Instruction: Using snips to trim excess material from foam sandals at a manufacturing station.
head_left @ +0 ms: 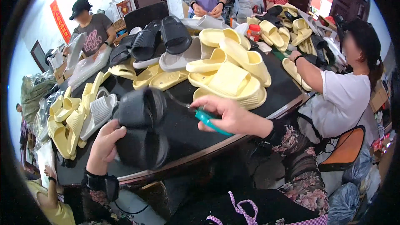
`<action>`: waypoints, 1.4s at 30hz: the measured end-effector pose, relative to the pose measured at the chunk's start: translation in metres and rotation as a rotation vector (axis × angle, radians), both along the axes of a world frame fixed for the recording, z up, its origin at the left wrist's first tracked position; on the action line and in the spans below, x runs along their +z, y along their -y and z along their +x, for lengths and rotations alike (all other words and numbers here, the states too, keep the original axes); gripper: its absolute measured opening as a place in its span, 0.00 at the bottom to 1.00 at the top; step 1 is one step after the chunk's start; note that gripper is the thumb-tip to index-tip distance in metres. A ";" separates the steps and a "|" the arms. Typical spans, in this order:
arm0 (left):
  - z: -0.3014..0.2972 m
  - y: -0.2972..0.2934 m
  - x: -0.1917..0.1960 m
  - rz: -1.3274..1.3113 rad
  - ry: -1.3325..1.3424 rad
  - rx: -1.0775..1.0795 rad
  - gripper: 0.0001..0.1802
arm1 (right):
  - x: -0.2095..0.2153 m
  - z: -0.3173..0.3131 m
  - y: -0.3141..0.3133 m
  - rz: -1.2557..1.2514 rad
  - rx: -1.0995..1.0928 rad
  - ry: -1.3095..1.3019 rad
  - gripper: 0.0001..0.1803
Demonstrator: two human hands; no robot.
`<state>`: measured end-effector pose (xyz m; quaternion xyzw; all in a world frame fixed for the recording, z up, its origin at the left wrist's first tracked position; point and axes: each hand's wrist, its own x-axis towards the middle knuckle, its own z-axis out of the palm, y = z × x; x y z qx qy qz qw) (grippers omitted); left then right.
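In the head view, my left hand (106,142) grips a pair of black slide sandals (137,110) above the near edge of the table. They look slightly blurred. My right hand (236,117) is closed around scissors with teal handles (208,121), whose thin blades point left toward the black slides, apart from them. Just beyond the right hand lies a heap of pale yellow slides (227,79). Left of the held pair are more yellow slides (68,127) and a light grey one (99,114).
The dark table (196,141) has a light edge strip. Black slides (177,35) top the middle pile. A co-worker in white (343,87) sits at the right, handling a yellow slide (295,75). Other people stand or sit around the table. An orange-brown chair (343,150) is at lower right.
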<state>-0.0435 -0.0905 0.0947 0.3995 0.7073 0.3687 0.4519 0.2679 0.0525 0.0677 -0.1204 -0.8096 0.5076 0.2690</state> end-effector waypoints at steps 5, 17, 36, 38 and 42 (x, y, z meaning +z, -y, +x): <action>0.025 -0.027 -0.015 0.634 0.399 0.094 0.21 | 0.006 -0.018 -0.013 0.025 -0.049 -0.134 0.24; 0.028 -0.083 -0.023 0.967 0.283 0.344 0.23 | 0.008 -0.053 -0.046 0.252 -0.216 0.052 0.26; 0.036 -0.091 -0.052 0.908 -0.004 0.388 0.23 | -0.049 -0.100 -0.067 0.035 -0.111 -0.050 0.23; 0.036 -0.091 -0.056 0.876 0.041 0.375 0.24 | -0.047 -0.097 -0.069 -0.002 -0.076 0.036 0.22; 0.044 -0.093 -0.057 0.840 0.023 0.365 0.26 | -0.057 -0.095 -0.074 0.047 -0.150 -0.116 0.20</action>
